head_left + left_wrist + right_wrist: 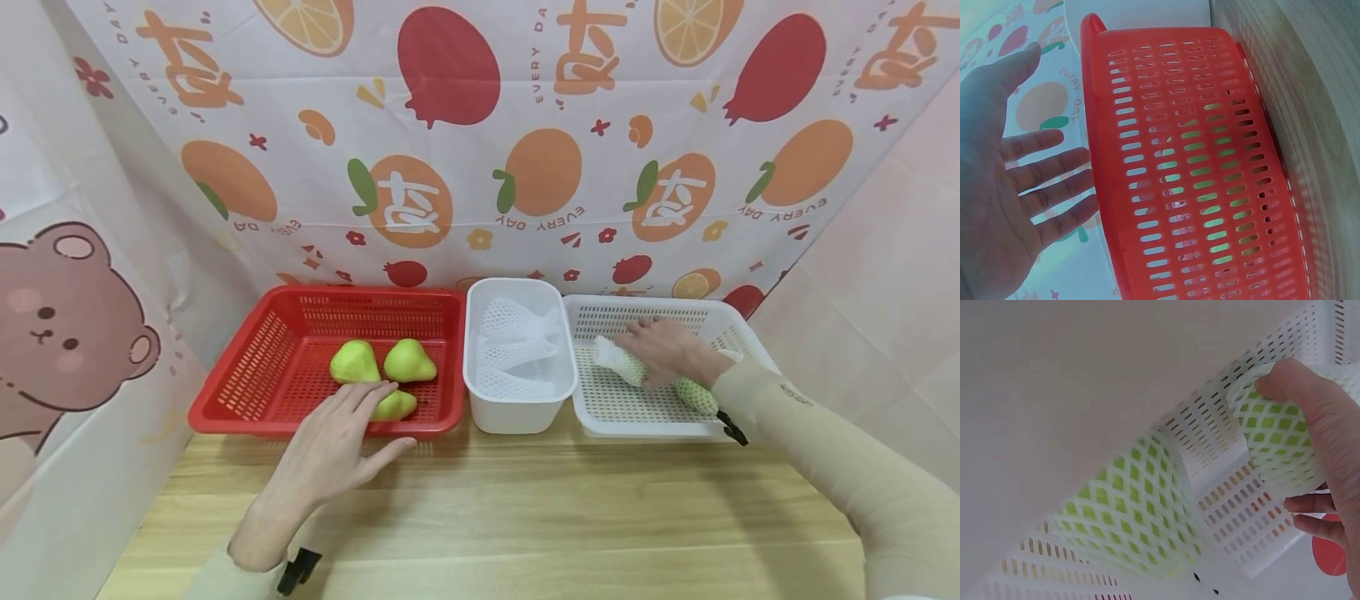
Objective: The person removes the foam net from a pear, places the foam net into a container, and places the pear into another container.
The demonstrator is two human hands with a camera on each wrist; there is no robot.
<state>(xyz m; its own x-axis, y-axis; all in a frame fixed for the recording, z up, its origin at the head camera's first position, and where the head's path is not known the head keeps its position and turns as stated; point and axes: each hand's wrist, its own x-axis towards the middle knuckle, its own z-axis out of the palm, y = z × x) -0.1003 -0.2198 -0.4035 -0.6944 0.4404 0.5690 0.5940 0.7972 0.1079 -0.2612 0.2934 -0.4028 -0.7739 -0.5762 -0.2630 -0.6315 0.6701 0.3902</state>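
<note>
My left hand [330, 446] hovers at the front rim of a red basket [255, 358], fingers extended, holding nothing. Inside lie three green pears: one at the left [355, 361], one at the right [409, 361] and one nearer the front [395, 406], partly behind the fingers. Over in the white basket [600, 412], my right hand [667, 350] grips a pear in a white foam net [1279, 434]; the thumb presses its upper end and fingers show below. A second netted pear [1135, 506] lies beside it, partly under the wrist in the head view.
Between the two baskets stands a white bin [517, 414] with several empty foam nets [517, 342]. All three containers sit at the back of a wooden table [540, 508], against a fruit-printed cloth [465, 183]. A bear-printed cloth [67, 333] hangs at the left.
</note>
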